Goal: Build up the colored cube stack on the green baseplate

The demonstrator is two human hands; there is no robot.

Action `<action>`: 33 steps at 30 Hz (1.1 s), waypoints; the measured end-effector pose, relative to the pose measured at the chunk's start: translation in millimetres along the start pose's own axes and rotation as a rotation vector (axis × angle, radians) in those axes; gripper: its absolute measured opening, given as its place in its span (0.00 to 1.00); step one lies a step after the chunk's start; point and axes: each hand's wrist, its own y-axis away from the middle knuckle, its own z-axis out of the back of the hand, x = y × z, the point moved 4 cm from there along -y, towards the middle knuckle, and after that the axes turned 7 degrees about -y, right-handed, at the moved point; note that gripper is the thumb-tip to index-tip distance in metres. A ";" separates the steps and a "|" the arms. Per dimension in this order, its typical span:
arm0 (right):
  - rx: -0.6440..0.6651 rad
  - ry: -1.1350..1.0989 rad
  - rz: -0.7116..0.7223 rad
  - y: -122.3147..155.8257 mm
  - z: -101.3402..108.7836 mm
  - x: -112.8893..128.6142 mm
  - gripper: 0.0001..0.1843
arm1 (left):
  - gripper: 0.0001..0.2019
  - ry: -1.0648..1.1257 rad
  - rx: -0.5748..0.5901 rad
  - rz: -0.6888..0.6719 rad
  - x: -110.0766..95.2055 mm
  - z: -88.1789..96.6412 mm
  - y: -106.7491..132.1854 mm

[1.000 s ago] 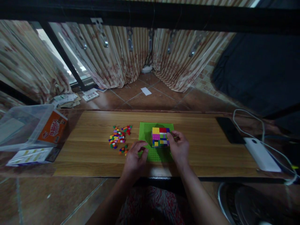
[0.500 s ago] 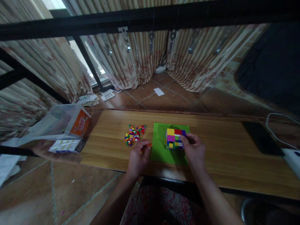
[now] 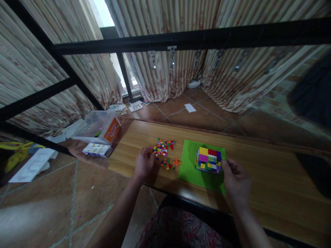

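A block of stacked toy bricks in many colours stands on a green baseplate. Just right of it is my right hand, thumb against curled fingers close to its corner. Whether they touch the block or hold something small is unclear. To the left, my left hand reaches the edge of a pile of loose bricks, its fingers bent and drawn together. What is between those fingertips is hidden. Several orange bricks and a few mixed bricks lie between that hand and the baseplate.
The wooden tabletop carries a dark flat panel at right. Left of the table are a clear plastic bin with an orange label and a white box. A black metal bar crosses ahead, before striped curtains.
The view has swung left. My left hand has gone from beside the baseplate to the loose pile, and orange bricks now lie on the table. My right hand has drawn back from the block's top.
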 end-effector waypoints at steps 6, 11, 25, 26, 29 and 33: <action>-0.004 0.086 0.034 9.3 12.0 17.8 0.25 | 0.09 -0.305 0.171 -0.117 -19.4 -10.9 -39.8; 0.029 0.155 0.040 15.2 18.9 13.2 0.23 | 0.09 -0.399 0.240 -0.132 -28.5 -18.0 -60.4; -0.017 0.099 0.018 20.8 31.6 -0.1 0.18 | 0.10 -0.440 0.318 -0.143 -31.6 -22.5 -63.2; -0.015 0.101 0.024 21.0 31.6 2.3 0.18 | 0.10 -0.440 0.308 -0.150 -32.7 -20.8 -61.7; -0.015 0.115 0.083 23.5 30.4 15.4 0.16 | 0.10 -0.385 0.246 -0.174 -40.8 -13.2 -51.4; 0.077 0.123 0.235 36.6 21.3 41.2 0.12 | 0.09 -0.089 0.271 -0.245 -69.6 -10.6 -11.5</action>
